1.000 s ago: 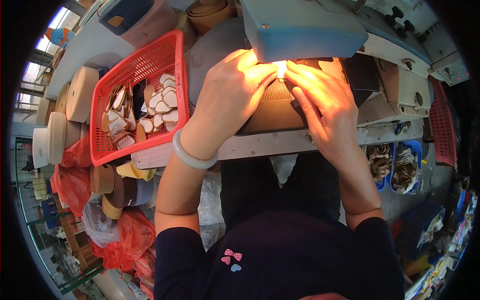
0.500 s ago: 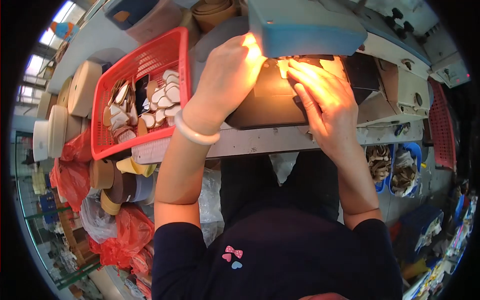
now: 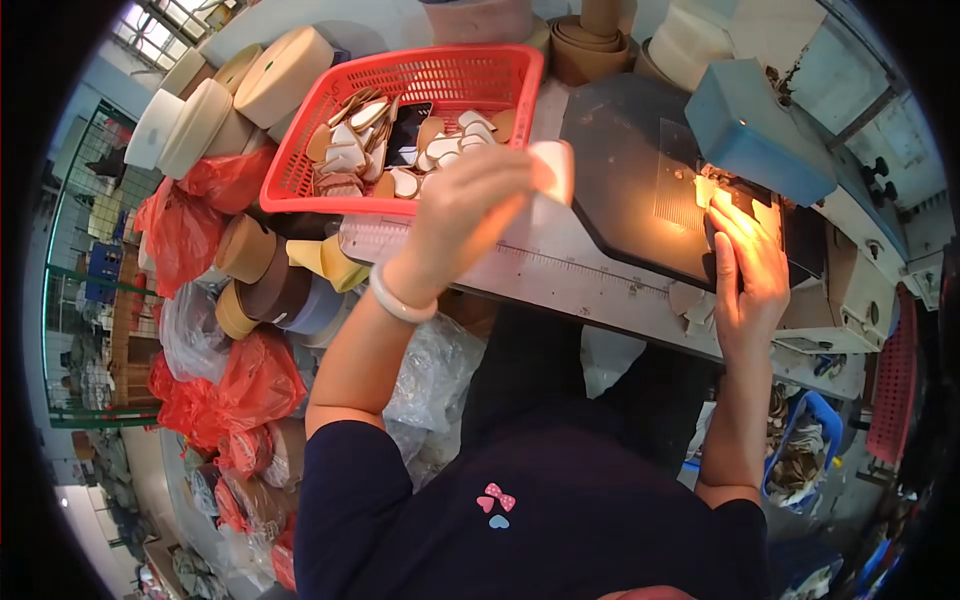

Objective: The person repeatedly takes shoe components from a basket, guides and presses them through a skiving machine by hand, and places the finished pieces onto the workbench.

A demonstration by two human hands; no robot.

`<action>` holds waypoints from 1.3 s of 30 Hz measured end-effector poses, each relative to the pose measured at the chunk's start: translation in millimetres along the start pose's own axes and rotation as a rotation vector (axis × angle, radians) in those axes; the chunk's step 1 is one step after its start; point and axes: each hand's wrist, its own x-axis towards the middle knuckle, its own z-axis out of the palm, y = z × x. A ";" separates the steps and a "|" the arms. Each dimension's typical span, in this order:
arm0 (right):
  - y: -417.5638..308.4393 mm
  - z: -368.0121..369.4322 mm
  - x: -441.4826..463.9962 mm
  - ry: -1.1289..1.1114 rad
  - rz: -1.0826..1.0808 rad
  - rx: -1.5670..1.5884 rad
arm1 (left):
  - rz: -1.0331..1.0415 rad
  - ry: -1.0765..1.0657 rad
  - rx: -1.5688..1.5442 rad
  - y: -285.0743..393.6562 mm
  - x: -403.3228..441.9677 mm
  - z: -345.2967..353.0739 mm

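My left hand (image 3: 468, 205), with a pale bangle (image 3: 398, 298) at the wrist, is raised by the right end of a red plastic basket (image 3: 300, 150). Its fingers pinch a small white, rounded flat piece (image 3: 552, 170) with a tan edge. In the basket lie several similar white and tan pieces (image 3: 405, 182). My right hand (image 3: 752, 265) rests on the dark work plate (image 3: 625, 150) of a machine with a blue head (image 3: 760, 125). Its fingers are stretched out into the lamp glow below that head; glare hides what is under the fingertips.
A printed ruler runs along the pale table edge (image 3: 560, 265). Rolls of tan and white strip material (image 3: 285, 75) stand beyond the basket. Red plastic bags (image 3: 250, 375) and clear bags (image 3: 435, 370) lie at left. A blue bin (image 3: 828, 425) with scraps stands at lower right.
My left hand has moved from the machine head to beside the basket, carrying the white piece. My right hand stays at the machine. The view has turned left.
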 end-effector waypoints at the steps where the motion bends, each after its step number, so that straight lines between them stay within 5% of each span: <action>1: -0.2 0.8 -1.8 0.008 -0.011 0.001 | -0.016 0.051 0.043 -8.7 0.1 -6.5; 3: -4.2 7.2 -16.0 0.126 -0.046 0.161 | 0.085 0.214 0.231 -38.5 6.9 -8.3; 7: -31.4 0.8 -44.8 0.078 -0.245 0.239 | -0.098 0.109 0.439 -88.5 5.2 -4.7; 10: -40.4 18.7 -64.4 -0.022 -0.296 0.237 | 0.018 0.163 0.351 -63.9 1.8 1.3; 15: -10.3 67.6 -76.6 -0.262 -0.086 0.169 | 0.232 0.294 0.229 7.4 -48.9 21.3; 26: 35.5 157.8 -25.4 -0.192 -0.147 -0.177 | -0.637 0.023 -0.288 144.0 -295.8 74.7; 33: 41.0 175.1 -37.5 -0.186 -0.217 -0.309 | -0.557 0.122 -0.077 124.0 -286.8 42.6; 39: 34.1 147.7 -58.0 -0.232 -0.146 -0.103 | -0.475 0.094 -0.191 134.3 -254.9 55.4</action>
